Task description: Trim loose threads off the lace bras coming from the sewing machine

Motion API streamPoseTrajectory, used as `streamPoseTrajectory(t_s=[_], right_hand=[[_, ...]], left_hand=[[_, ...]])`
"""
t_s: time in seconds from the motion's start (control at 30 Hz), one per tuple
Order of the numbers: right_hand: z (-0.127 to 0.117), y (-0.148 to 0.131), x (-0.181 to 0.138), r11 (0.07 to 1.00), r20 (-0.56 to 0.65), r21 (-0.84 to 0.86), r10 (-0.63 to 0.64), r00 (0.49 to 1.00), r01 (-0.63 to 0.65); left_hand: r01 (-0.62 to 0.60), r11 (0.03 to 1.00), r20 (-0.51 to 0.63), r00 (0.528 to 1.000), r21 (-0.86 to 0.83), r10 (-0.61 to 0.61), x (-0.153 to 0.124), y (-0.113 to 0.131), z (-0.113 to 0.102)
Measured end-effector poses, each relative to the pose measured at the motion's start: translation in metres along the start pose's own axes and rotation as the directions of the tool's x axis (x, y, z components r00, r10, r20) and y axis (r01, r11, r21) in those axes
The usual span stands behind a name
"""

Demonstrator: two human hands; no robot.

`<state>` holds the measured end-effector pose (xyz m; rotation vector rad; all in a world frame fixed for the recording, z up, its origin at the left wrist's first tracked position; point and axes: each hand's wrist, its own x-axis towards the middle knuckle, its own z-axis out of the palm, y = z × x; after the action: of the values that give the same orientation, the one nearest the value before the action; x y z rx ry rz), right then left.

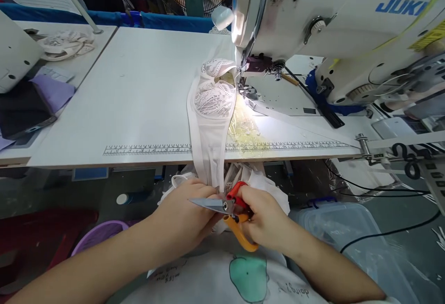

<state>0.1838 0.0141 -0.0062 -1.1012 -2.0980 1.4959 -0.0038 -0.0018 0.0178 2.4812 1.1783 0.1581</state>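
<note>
Gripping the scissors (pixel 227 207) by their red and orange handles, your right hand (pixel 267 216) has its fingers curled through the loops; the blades point left, across the front of your left hand (pixel 186 212), whose fingers are pinched on the lower end of the white lace bra (pixel 212 130); that bra runs from your left hand up over the front edge of the white table (pixel 149 86), crossing the printed ruler (pixel 149 149), to the needle area of the sewing machine (pixel 333 21), where its lace cup lies under the light; more white fabric (pixel 273 190) hangs just behind your hands, below the table edge
</note>
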Motion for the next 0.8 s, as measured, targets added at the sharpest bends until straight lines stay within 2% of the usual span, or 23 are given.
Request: streamPoseTrajectory(t_s=[0.1,0.2,0.27,0.37,0.47,0.57,0.67,0.8], right_hand=[[-0.001,0.006,0.001,0.996,-0.035,0.088,0.008,0.999,-0.005],[-0.006,0.013,-0.001,0.995,-0.079,0.100,0.022,0.997,-0.014],[-0.009,0.016,-0.003,0.994,-0.092,0.109,0.030,0.995,-0.020],[-0.011,0.019,-0.005,0.990,-0.101,0.138,0.037,0.994,-0.023],[-0.012,0.020,-0.007,0.979,-0.086,0.202,0.050,0.995,-0.032],[-0.011,0.021,-0.012,0.967,-0.069,0.241,0.101,0.993,-0.082],[-0.008,0.025,-0.020,0.945,-0.025,0.271,0.196,0.980,-0.182],[-0.006,0.038,-0.033,0.902,0.050,0.322,0.288,0.956,-0.288]], left_hand=[[-0.032,0.999,0.033,0.999,0.039,0.031,-0.008,-0.012,-0.002],[-0.033,0.999,-0.002,0.999,0.042,0.033,-0.025,-0.029,-0.007],[0.039,0.999,-0.064,0.997,-0.012,-0.040,-0.035,-0.037,-0.012],[0.155,0.974,-0.172,0.968,-0.164,-0.183,-0.045,-0.044,-0.022],[0.184,0.926,-0.180,0.951,-0.329,-0.253,-0.046,-0.048,-0.026],[0.202,0.848,-0.205,0.919,-0.491,-0.338,-0.040,-0.046,-0.023],[0.170,0.768,-0.218,0.901,-0.618,-0.376,-0.028,-0.036,-0.017],[0.221,0.747,-0.199,0.881,-0.628,-0.428,-0.008,-0.015,-0.008]])
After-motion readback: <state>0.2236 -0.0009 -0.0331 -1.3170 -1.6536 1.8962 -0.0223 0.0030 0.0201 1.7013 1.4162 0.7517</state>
